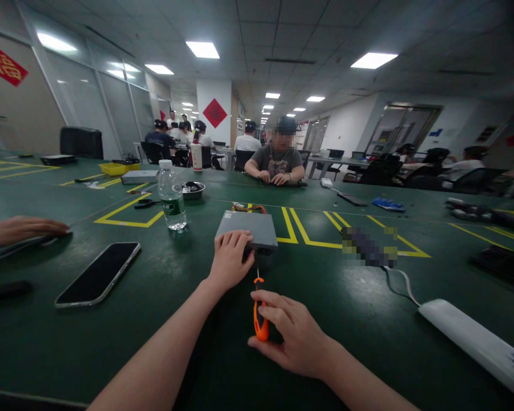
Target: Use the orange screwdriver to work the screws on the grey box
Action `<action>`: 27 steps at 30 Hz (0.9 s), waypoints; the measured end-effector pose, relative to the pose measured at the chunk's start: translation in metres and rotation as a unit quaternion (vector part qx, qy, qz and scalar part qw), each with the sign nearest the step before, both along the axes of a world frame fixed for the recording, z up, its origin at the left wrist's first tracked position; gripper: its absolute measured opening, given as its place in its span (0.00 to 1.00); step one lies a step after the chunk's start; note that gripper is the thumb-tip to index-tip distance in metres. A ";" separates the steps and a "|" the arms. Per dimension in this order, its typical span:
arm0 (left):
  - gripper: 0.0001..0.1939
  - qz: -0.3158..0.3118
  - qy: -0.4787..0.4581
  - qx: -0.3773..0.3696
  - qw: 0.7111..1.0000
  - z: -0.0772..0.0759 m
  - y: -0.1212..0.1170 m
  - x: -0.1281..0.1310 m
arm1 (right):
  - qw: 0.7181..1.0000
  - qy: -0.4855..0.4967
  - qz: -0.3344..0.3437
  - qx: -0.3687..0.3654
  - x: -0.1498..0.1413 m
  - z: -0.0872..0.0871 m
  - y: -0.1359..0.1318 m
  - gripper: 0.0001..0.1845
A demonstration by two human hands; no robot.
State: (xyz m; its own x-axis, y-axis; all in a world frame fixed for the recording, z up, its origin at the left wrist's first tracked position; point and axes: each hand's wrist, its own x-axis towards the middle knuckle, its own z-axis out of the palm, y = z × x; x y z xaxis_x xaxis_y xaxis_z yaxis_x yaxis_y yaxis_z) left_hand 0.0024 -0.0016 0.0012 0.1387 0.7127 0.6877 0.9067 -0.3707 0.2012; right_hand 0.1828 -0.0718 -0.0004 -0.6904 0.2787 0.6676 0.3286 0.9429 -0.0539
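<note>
A grey metal computer power supply (257,225) lies on the green table in front of me, its bundle of coloured wires (251,208) at the far side. My left hand (233,260) rests over its near left corner, fingers curled down on the casing. An orange and black screwdriver (261,319) is in my right hand (293,328), gripped between thumb and fingers. Its thin shaft points away from me at the near face of the power supply, beside the black socket. Whether the tip touches a screw is too small to tell.
Left of the power supply stand a water bottle (172,200) and a metal bowl (192,189); a phone (98,275) lies nearer. Another person's hand (28,231) is at the left edge. A white power strip (475,342) lies right. A person (282,154) sits opposite.
</note>
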 end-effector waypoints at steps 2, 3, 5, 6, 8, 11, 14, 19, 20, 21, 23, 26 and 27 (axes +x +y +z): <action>0.11 0.000 -0.003 0.002 1.000 0.000 0.000 0.000 | 1.000 -0.028 0.001 -0.006 -0.001 0.005 -0.003 0.17; 0.11 -0.001 -0.003 0.002 1.000 -0.001 0.000 0.000 | 0.999 -0.043 0.001 -0.002 -0.001 0.007 -0.004 0.17; 0.11 -0.003 -0.003 0.001 1.000 -0.001 0.001 0.000 | 0.998 -0.061 0.000 0.016 -0.002 0.011 -0.005 0.17; 0.11 -0.004 -0.003 0.000 1.000 -0.001 0.001 0.000 | 0.998 -0.058 -0.001 0.027 -0.002 0.011 -0.004 0.16; 0.11 -0.004 -0.004 -0.001 1.000 -0.001 0.001 0.000 | 0.999 -0.032 -0.001 0.040 -0.002 0.009 -0.002 0.15; 0.11 -0.001 -0.002 0.002 1.000 -0.002 0.002 -0.001 | 1.000 0.002 -0.002 0.030 -0.001 0.002 0.001 0.15; 0.11 -0.001 0.002 0.002 1.000 -0.002 0.002 -0.001 | 1.000 -0.011 -0.003 -0.002 0.000 0.001 0.000 0.18; 0.10 -0.002 0.003 0.009 1.000 -0.001 0.001 0.000 | 0.998 -0.054 0.009 0.019 -0.001 0.010 -0.004 0.16; 0.10 -0.002 0.005 0.010 1.000 0.000 0.001 -0.001 | 0.998 -0.047 0.013 0.034 -0.001 0.011 -0.003 0.15; 0.10 -0.002 0.006 0.010 1.000 0.000 0.001 -0.001 | 0.998 -0.034 0.017 0.047 -0.001 0.010 -0.003 0.13; 0.10 -0.001 0.007 0.009 1.000 0.000 0.001 -0.001 | 0.998 0.002 0.022 0.060 -0.001 0.008 -0.001 0.11; 0.11 -0.002 0.006 0.006 1.000 -0.001 0.001 -0.001 | 0.998 0.037 0.018 0.048 -0.001 0.003 0.001 0.12; 0.11 -0.001 0.006 0.006 1.000 -0.001 0.002 -0.001 | 0.998 0.035 0.017 0.039 -0.002 0.002 0.001 0.12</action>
State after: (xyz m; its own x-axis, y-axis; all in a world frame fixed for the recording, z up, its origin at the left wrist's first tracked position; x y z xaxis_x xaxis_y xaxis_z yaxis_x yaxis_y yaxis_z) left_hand 0.0016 -0.0001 0.0001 0.1493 0.7046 0.6937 0.9081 -0.3753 0.1858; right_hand 0.1813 -0.0710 0.0019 -0.6488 0.2014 0.7338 0.2948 0.9555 -0.0016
